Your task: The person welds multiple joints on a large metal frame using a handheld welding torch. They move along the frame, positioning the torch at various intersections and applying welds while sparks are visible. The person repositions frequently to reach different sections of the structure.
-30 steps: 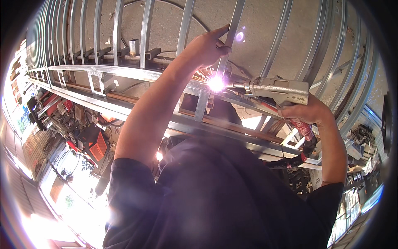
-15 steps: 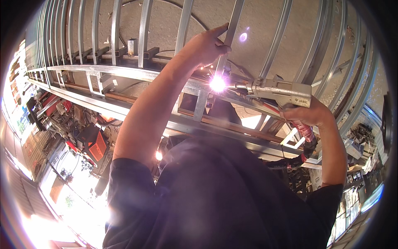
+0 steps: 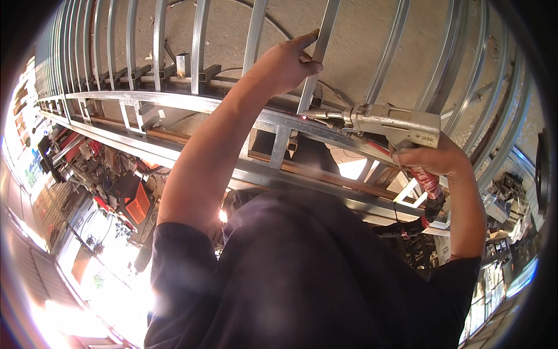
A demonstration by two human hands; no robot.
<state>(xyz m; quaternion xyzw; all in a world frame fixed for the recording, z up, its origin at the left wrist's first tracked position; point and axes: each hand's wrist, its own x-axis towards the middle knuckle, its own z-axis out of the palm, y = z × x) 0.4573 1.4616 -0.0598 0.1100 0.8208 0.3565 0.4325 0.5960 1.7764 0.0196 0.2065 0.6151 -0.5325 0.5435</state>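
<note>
My right hand (image 3: 430,158) is wrapped round the handle of a welding gun (image 3: 395,123) with a grey metal body. Its narrow tip points left, at the foot of an upright metal bar (image 3: 326,35), where a small red glow shows. On that same bar rest the index finger and thumb of my left hand (image 3: 288,67), above the gun's tip; the other fingers are curled and partly hidden. The bar's foot meets a long metal rail (image 3: 192,103) of a barred frame. Red wrapping covers the hose (image 3: 427,183) below my right hand.
Several parallel bars (image 3: 160,41) stretch left and right across the concrete floor (image 3: 360,35). A second rail (image 3: 261,174) runs nearer to me. An orange and black machine (image 3: 136,200) stands among clutter at the left. A dark cable (image 3: 270,23) lies beyond the bars.
The bright welding arc and its sparks have gone out, leaving a small red glow at the joint. Both hands stay nearly in place, with the gun shifted very slightly.
</note>
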